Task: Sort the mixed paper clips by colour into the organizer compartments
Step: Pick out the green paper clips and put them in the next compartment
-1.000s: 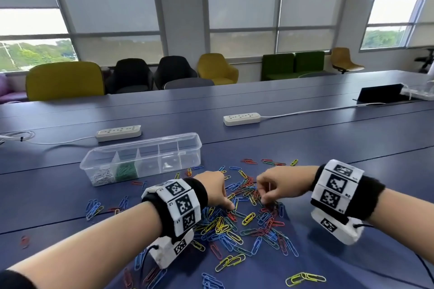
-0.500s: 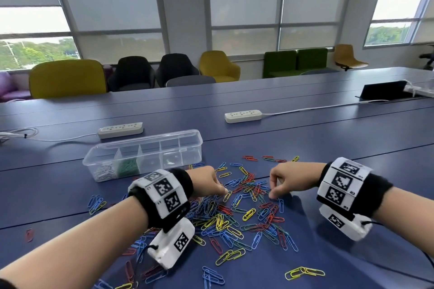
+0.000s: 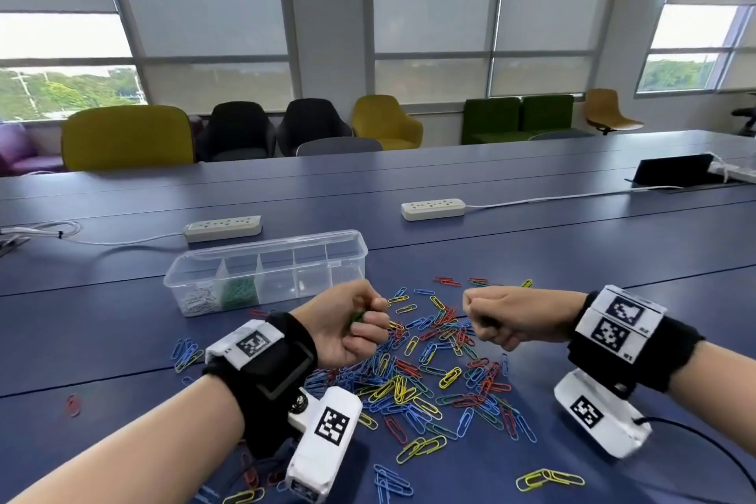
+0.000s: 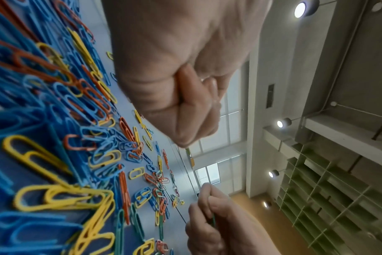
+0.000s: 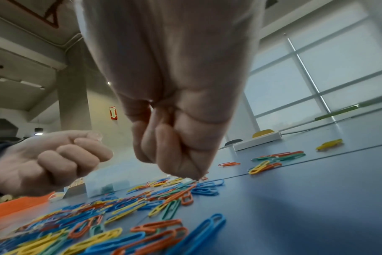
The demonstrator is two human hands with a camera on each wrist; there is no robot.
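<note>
Your left hand point(image 3: 352, 323): grip clamped on green clips point(image 3: 357, 316). Right hand point(image 3: 497, 317): grip pinching a green clip point(image 4: 213, 221). Risk: loosened fingers scatter clips over the surface point(image 3: 613, 270), missing the organizer point(image 3: 266, 270).

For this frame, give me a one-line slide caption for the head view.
Both hands, left holding green clips and right fisted, hover over mixed paper clips beside a clear organizer.

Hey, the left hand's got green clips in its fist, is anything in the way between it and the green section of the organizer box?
Nothing visible blocks it. The left hand grips green clips just in front of the organizer, which has no lid on. The green compartment, second from its left end, lies up and left of the fist, with only open air between them.
</note>
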